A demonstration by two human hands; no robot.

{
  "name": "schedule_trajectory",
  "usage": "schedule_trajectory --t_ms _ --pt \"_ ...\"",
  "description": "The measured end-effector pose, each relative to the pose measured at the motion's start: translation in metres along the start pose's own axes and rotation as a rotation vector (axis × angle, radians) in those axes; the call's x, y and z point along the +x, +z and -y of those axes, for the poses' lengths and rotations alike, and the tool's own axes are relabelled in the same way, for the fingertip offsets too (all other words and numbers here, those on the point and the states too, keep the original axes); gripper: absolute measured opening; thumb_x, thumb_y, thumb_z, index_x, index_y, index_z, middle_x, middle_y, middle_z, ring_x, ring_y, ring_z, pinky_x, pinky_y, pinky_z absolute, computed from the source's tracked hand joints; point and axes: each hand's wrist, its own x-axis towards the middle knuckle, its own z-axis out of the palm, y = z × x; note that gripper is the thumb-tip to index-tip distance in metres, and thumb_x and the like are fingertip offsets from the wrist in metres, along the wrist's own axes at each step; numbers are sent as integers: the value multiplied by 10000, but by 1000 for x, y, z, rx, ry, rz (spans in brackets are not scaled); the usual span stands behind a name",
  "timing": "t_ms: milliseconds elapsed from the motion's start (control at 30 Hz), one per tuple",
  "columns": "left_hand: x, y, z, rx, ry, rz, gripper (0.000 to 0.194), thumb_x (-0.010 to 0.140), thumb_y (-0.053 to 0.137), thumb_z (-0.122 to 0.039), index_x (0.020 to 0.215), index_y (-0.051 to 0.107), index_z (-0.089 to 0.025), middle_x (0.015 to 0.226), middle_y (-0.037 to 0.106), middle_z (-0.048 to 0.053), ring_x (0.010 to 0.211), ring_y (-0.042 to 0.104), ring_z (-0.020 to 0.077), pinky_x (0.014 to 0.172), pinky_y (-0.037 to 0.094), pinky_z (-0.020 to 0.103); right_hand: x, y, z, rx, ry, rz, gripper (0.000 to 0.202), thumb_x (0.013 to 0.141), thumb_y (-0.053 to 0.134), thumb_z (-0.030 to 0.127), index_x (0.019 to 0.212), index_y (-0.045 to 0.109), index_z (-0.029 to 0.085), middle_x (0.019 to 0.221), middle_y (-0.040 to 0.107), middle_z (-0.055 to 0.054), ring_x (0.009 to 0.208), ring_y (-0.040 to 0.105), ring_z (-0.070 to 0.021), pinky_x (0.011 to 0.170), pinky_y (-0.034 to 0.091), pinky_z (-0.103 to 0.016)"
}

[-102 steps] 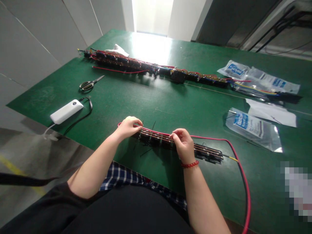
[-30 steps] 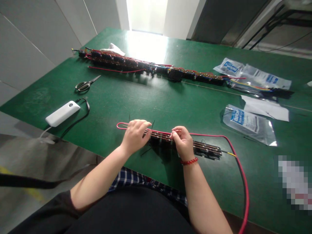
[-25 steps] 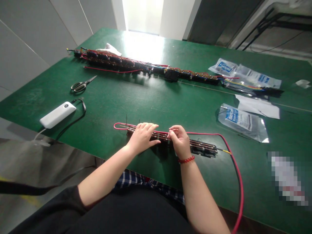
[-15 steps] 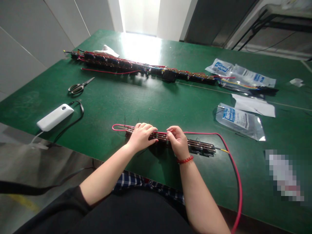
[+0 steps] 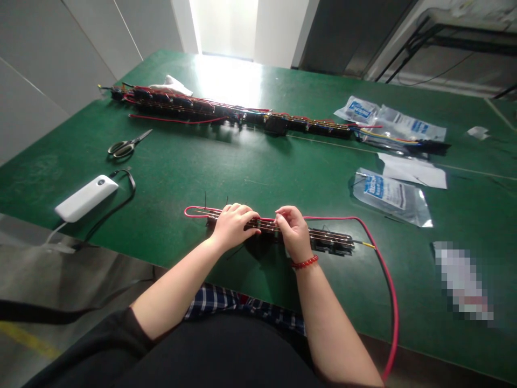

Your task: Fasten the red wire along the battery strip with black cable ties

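Observation:
A long black strip (image 5: 332, 240) with thin metal rods along its top lies near the table's front edge. My left hand (image 5: 234, 227) is closed over its left part, fingers on the far side and thumb on the near side. Farther right, my right hand (image 5: 295, 233) pinches at the strip's top; whatever sits between its fingertips is too small to make out. A red cable (image 5: 392, 291) runs along the strip's far side, loops back at the left end and curves down at the right. Thin black ties (image 5: 205, 199) stick up near the left end.
Across the back of the green table (image 5: 194, 172) lies a longer wired black assembly (image 5: 278, 125). Scissors (image 5: 128, 145) and a white power bank (image 5: 86, 198) with cables are at the left. Clear plastic bags (image 5: 391, 196) and white paper (image 5: 412, 171) lie at the right.
The view has shifted slightly, so most things on the table appear a little farther left. Both hands keep about the same places on the black strip.

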Motion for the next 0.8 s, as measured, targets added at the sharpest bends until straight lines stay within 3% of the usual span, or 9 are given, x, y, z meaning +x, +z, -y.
schedule_trajectory --t_ms 167,300,400,500,567,667,800 --pt "-1 0 1 15 13 -6 316 807 687 -477 1069 665 -301 1093 674 39 1026 551 260 882 399 427 1 0 16 126 -4 -83 130 882 547 356 942 510 246 753 561 27 691 570 -125 673 489 -272" --pt "-2 1 1 16 22 -6 311 816 682 -477 1075 662 -306 1096 672 41 1038 551 261 896 397 424 0 -16 24 84 5 -176 115 902 502 352 971 473 265 766 516 33 580 468 -101 557 414 -241" --pt "-2 1 2 14 24 -8 316 822 672 -493 1077 661 -306 1088 672 41 1041 550 262 913 394 427 -1 -39 27 -179 -12 -114 148 906 485 361 1003 531 258 741 486 22 582 439 -119 572 407 -267" --pt "-3 2 2 19 26 -11 318 828 666 -496 1081 658 -304 1087 670 39 1043 550 260 921 395 426 -1 -62 31 -610 -187 -22 226 844 602 407 1009 610 252 849 531 -24 802 521 -192 774 450 -352" --pt "-3 2 1 26 30 -11 315 834 661 -492 1085 653 -302 1094 668 35 1048 550 259 924 397 425 -1 -72 32 -851 -226 63 374 787 680 487 1088 639 268 934 535 -46 913 521 -234 855 439 -398" --pt "-3 2 1 38 32 -13 311 839 659 -485 1088 650 -299 1100 665 33 1051 550 257 933 397 425 -1 -76 27 -1055 -182 157 568 696 750 581 1175 639 295 1005 515 -60 965 507 -258 885 431 -424" --pt "-4 3 1 47 34 -21 311 840 658 -485 1086 651 -296 1092 665 35 1047 548 255 938 398 423 2 -72 17 -1145 -149 230 622 661 768 610 1178 640 287 1046 518 -70 1008 492 -270 890 421 -418"
